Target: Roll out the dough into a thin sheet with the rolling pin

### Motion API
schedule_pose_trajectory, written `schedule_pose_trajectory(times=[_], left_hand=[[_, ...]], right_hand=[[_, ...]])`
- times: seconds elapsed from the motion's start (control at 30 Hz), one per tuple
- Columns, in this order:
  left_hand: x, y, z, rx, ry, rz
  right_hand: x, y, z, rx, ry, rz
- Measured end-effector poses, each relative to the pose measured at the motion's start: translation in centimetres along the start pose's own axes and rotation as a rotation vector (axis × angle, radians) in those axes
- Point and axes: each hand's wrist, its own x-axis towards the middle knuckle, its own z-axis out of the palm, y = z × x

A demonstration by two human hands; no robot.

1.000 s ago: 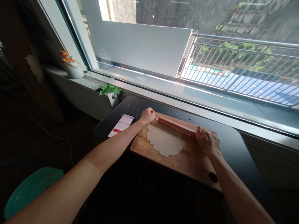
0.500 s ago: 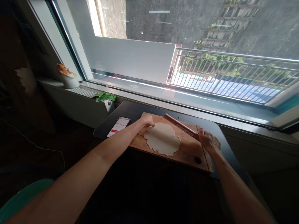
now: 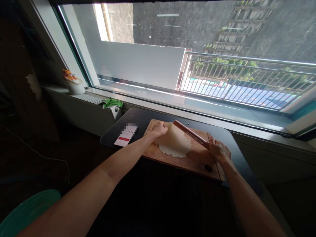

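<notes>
A thin, pale sheet of dough (image 3: 175,143) with a ragged edge lies on a wooden cutting board (image 3: 204,158). My left hand (image 3: 160,128) pinches its far left edge and lifts that part off the board, while the near part still rests on the wood. In my right hand (image 3: 220,150) is one end of a brown rolling pin (image 3: 191,133), with the fingers wrapped round it. The pin slants over the right half of the board, its far end close to the dough's raised edge.
The board sits on a small black table (image 3: 138,115), with a phone (image 3: 125,135) left of it. Behind are a windowsill and window. A radiator (image 3: 98,115) at left carries a green cloth (image 3: 113,103) and a white pot (image 3: 74,86). A green basin (image 3: 29,210) is at lower left.
My left hand has moved slightly right, raising the dough's far left edge; the sheet's near edge has shifted away from me. My right hand and the rolling pin have hardly moved.
</notes>
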Motion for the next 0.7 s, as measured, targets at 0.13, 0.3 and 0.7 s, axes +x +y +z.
schedule_pose_trajectory(times=[0.13, 0.3, 0.7], left_hand=[[-1.6, -2.7, -0.6, 0.025, -0.008, -0.066], [-1.6, -3.6, -3.0, 0.100, 0.101, -0.083], [0.6, -0.3, 0.6, 0.391, -0.193, 0.329]], right_hand=[[-0.8, 0.2, 0.0, -0.051, 0.030, -0.051], [-1.4, -1.8, 1.0, -0.067, 0.041, -0.167], [-0.6, -9.0, 4.8, -0.119, 0.178, -0.527]])
